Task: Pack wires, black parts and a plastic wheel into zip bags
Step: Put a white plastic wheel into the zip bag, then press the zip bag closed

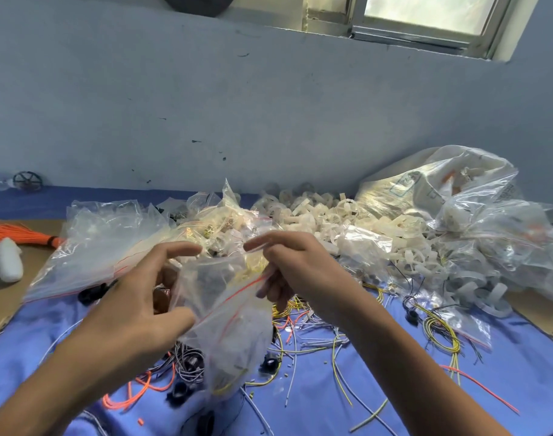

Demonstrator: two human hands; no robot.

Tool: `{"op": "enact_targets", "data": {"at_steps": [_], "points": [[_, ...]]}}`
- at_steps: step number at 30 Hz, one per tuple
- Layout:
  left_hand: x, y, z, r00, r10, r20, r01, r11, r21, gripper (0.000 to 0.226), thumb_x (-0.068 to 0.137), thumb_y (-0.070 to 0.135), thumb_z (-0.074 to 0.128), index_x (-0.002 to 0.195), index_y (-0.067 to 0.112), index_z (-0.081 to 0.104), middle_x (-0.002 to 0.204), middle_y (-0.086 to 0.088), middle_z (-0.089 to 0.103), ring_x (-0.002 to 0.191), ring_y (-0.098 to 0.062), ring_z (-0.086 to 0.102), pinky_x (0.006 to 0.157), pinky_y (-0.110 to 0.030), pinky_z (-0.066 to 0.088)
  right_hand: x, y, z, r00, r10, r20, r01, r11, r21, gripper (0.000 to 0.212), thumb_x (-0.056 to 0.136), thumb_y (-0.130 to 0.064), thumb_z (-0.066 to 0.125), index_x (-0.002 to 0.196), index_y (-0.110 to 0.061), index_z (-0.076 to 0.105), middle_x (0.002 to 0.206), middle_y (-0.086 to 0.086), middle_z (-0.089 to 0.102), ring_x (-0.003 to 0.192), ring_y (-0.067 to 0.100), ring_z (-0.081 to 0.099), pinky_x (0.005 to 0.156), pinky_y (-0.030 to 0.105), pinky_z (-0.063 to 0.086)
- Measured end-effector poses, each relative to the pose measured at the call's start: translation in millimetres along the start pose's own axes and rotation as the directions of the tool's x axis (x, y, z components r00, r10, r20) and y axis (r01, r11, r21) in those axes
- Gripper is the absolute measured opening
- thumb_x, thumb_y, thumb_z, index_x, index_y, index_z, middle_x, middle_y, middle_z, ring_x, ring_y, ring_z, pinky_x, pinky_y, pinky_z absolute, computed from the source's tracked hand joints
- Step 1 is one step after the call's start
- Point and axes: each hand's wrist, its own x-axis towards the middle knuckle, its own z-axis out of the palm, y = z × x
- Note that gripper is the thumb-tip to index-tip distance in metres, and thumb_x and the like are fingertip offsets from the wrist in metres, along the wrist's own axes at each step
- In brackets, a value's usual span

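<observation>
Your forearms slant in from the lower corners to mid-frame; your left hand [133, 297] and right hand [300, 269] each pinch the zip bag [237, 325], index fingers extended.

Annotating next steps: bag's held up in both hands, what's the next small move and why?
Likely press the red zip strip shut from end to end. The left hand and right hand both grip the zip bag near its mouth, a yellow wire already lies inside, and the strip looks unsealed.

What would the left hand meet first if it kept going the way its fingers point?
Probably the index fingertip of the right hand, across a small gap above the zip bag; depth is unclear.
</observation>
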Motion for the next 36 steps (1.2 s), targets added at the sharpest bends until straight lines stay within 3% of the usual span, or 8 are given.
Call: {"op": "enact_targets", "data": {"at_steps": [7, 13, 22, 25, 28, 31, 34, 36], "points": [[-4, -5, -15, 0.998, -0.05, -0.047, 0.04, 0.979, -0.198, 0.043, 0.065, 0.036, 0.092, 0.1, 0.046, 0.07, 0.083, 0.004, 0.07, 0.049, -0.019, 0.061, 0.042, -0.028, 0.052, -22, -8, 5, 1.0, 0.008, -0.01, -0.001, 0.842, 0.539, 0.019, 0.087, 0.004, 0.037, 0.098, -0.003, 0.051, 0.082, 0.027, 0.071, 0.062, 0.028, 0.067, 0.057, 0.03, 0.057], [-7, -27, 4, 0.995, -0.079, -0.061, 0.074, 0.994, -0.077, 0.04, 0.06, 0.046, 0.082, 0.098, 0.044, 0.071, 0.085, 0.002, 0.076, 0.069, -0.023, 0.072, 0.068, -0.028, 0.058, -37, -4, 6, 0.999, 0.029, -0.02, -0.009, 0.766, 0.643, 0.016, 0.091, 0.003, 0.042, 0.104, 0.0, 0.049, 0.09, 0.029, 0.071, 0.069, 0.03, 0.069, 0.06, 0.03, 0.057], [5, -47, 32, 0.971, -0.078, -0.227, -0.008, 0.934, -0.357, 0.018, 0.07, 0.028, 0.076, 0.087, 0.036, 0.073, 0.077, 0.0, 0.076, 0.057, -0.003, 0.063, 0.048, -0.013, 0.048, -49, 17, 3, 0.99, 0.14, -0.018, -0.085, 0.692, 0.717, 0.013, 0.071, -0.016, 0.067, 0.079, -0.009, 0.076, 0.11, 0.018, 0.072, 0.099, 0.032, 0.071, 0.073, 0.03, 0.059], [9, -50, 35, 0.966, -0.04, -0.257, -0.049, 0.943, -0.329, 0.014, 0.076, 0.032, 0.07, 0.089, 0.034, 0.074, 0.082, 0.004, 0.076, 0.065, -0.001, 0.064, 0.06, -0.013, 0.051, -43, 27, -2, 0.983, 0.172, -0.063, -0.076, 0.696, 0.714, 0.032, 0.07, -0.008, 0.068, 0.101, -0.002, 0.062, 0.109, 0.016, 0.072, 0.099, 0.032, 0.071, 0.07, 0.03, 0.059], [17, -52, 38, 0.96, -0.001, -0.28, -0.084, 0.953, -0.291, 0.01, 0.084, 0.029, 0.067, 0.09, 0.026, 0.075, 0.086, 0.006, 0.076, 0.067, 0.002, 0.063, 0.067, -0.012, 0.05, -37, 29, -6, 0.966, 0.125, -0.228, 0.032, 0.814, 0.579, 0.041, 0.08, 0.001, 0.066, 0.117, -0.007, 0.049, 0.094, 0.013, 0.075, 0.087, 0.027, 0.073, 0.065, 0.03, 0.057], [22, -54, 40, 0.961, 0.02, -0.277, -0.088, 0.968, -0.235, 0.007, 0.089, 0.024, 0.068, 0.093, 0.025, 0.074, 0.088, 0.009, 0.076, 0.075, 0.001, 0.067, 0.071, -0.011, 0.049, -31, 26, -13, 0.881, -0.158, -0.445, 0.206, 0.977, 0.062, 0.039, 0.086, -0.009, 0.065, 0.118, -0.026, 0.051, 0.07, -0.005, 0.062, 0.066, 0.011, 0.058, 0.061, 0.026, 0.048], [26, -53, 41, 0.97, 0.029, -0.24, -0.082, 0.973, -0.216, 0.006, 0.09, 0.028, 0.069, 0.093, 0.026, 0.074, 0.088, 0.008, 0.075, 0.077, -0.002, 0.066, 0.072, -0.014, 0.049, -19, 8, -14, 0.829, -0.5, -0.251, 0.34, 0.806, -0.484, 0.029, 0.083, -0.033, 0.066, 0.112, -0.034, 0.061, 0.078, -0.016, 0.056, 0.077, 0.004, 0.053, 0.07, 0.022, 0.041], [28, -51, 41, 0.973, 0.041, -0.226, -0.09, 0.974, -0.21, 0.007, 0.089, 0.031, 0.069, 0.092, 0.028, 0.074, 0.086, 0.008, 0.075, 0.075, -0.003, 0.065, 0.07, -0.015, 0.049, -7, -4, -7, 0.859, -0.511, -0.014, 0.374, 0.648, -0.663, 0.032, 0.087, -0.043, 0.062, 0.118, -0.036, 0.061, 0.101, -0.015, 0.06, 0.103, 0.007, 0.05, 0.085, 0.028, 0.042]]}}
